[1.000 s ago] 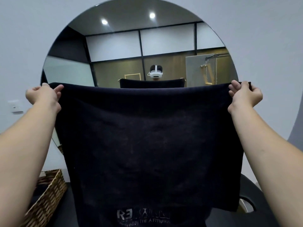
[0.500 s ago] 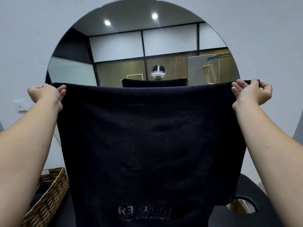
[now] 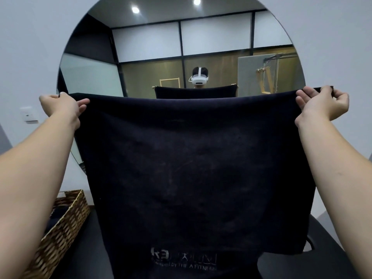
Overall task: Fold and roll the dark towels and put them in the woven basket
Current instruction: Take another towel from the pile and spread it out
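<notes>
In front of the round mirror (image 3: pixel 141 47), the left hand (image 3: pixel 62 105) is pinching one top corner of the dark towel (image 3: pixel 191 168) and the right hand (image 3: pixel 322 103) the other — spread taut (woven basket (image 3: pixel 66 224) low left). Matching corners squarely should be giving a clean first fold.

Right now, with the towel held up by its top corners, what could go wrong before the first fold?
1. The dark towel hangs only from pinches by the left hand and right hand; if either slips, that side would likely drop.
2. The spread towel hides most of the black surface below, so laying it flat may be partly blind.
3. The woven basket sits close at lower left; a swinging hem could catch its rim.
</notes>
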Demonstrator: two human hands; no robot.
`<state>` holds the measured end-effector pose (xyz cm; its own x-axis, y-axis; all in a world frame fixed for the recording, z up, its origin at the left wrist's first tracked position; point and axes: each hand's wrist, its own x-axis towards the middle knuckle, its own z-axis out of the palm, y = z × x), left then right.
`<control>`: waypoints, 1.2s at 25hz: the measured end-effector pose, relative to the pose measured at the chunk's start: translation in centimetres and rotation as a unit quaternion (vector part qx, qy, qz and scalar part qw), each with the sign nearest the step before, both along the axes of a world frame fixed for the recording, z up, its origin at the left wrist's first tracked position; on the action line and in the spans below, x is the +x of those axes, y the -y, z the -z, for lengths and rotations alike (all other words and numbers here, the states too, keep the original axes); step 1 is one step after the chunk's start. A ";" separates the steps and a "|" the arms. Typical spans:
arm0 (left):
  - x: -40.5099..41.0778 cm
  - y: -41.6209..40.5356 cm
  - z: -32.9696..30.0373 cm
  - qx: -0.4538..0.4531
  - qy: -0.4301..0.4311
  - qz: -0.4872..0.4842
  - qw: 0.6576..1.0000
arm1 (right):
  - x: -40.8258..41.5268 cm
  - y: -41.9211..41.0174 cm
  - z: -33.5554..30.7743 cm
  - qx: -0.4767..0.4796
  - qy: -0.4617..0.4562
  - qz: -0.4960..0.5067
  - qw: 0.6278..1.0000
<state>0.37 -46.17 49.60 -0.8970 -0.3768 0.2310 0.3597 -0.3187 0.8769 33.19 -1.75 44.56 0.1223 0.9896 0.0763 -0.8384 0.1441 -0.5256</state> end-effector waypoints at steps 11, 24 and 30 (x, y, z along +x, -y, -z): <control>-9.7 -5.1 11.2 -0.066 0.106 0.048 0.991 | -8.4 -5.6 9.6 -0.052 0.119 -0.056 0.990; -26.7 -15.9 37.2 -0.197 0.264 0.191 0.925 | -24.5 -14.8 34.8 -0.181 0.404 -0.196 0.875; -26.0 -15.3 48.7 -0.302 0.333 0.207 0.869 | -23.8 -11.8 45.1 -0.198 0.528 -0.331 0.757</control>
<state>-25.63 -30.87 0.85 -0.9376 0.0194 -0.3472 -0.3269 0.2913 0.8990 9.40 10.06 -0.57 -0.3323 0.7788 -0.5321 0.2595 -0.4668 -0.8454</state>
